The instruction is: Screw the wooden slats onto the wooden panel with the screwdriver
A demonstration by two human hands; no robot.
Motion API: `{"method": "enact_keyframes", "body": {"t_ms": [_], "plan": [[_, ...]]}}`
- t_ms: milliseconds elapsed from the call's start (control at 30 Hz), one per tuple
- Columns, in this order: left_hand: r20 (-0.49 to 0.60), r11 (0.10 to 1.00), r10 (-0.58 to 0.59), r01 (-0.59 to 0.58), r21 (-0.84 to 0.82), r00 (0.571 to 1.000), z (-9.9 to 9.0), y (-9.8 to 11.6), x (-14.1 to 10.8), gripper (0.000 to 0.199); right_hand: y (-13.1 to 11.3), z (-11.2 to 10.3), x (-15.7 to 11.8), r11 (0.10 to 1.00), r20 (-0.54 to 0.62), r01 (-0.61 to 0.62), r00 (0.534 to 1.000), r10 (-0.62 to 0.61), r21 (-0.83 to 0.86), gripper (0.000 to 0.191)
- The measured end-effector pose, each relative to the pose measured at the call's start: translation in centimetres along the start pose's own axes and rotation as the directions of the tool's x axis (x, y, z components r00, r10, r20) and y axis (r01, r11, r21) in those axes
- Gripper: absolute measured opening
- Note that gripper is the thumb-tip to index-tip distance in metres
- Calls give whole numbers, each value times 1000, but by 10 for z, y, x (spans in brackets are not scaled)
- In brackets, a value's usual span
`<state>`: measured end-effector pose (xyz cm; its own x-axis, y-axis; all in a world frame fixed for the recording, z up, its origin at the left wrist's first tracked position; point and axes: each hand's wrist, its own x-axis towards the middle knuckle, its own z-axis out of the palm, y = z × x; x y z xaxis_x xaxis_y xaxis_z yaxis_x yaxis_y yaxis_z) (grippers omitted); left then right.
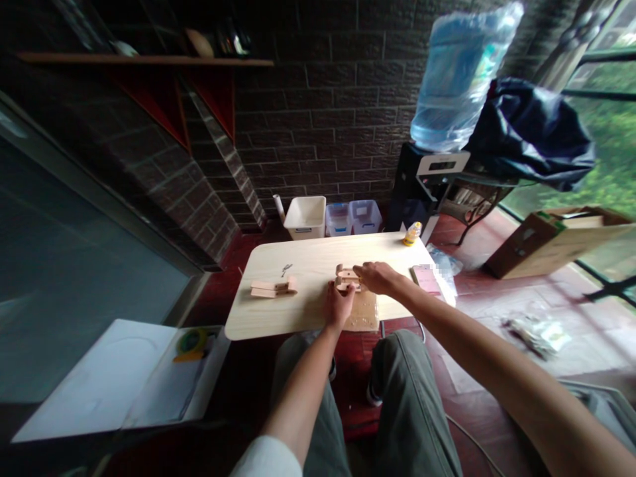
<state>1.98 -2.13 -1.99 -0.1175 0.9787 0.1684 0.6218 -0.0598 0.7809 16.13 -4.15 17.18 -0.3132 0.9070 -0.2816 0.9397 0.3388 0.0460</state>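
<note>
- I see the small wooden assembly [346, 278] sitting on the pale low table [278, 315], near its front edge and a little right of centre, partly over a flat piece of cardboard [362, 313].
- My left hand [339, 306] is curled against the assembly's near-left side, fingers closed on it as far as I can make out (the view is small and dim here).
- My right hand [376, 276] lies over its top right, fingers bent down onto the wood; whether they pinch a loose piece I cannot tell.
- To do this fitting step well, I judge the left hand should brace the body firmly while the right presses straight down, not at a slant.
- A second stack of wooden pieces [273, 288] lies well apart to the left, with tiny metal bits [287, 269] just behind it; I'd avoid sweeping those off.
- A small yellow bottle [412, 234] stands at the far right corner.
</note>
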Motion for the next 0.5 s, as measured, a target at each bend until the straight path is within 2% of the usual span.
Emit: {"method": "enact_keyframes", "body": {"t_ms": [500], "plan": [[-3, 1000, 26, -27, -15, 1000, -2, 2, -1, 47, -1, -2, 6, 999, -18, -40, 999, 40, -2, 37]]}}
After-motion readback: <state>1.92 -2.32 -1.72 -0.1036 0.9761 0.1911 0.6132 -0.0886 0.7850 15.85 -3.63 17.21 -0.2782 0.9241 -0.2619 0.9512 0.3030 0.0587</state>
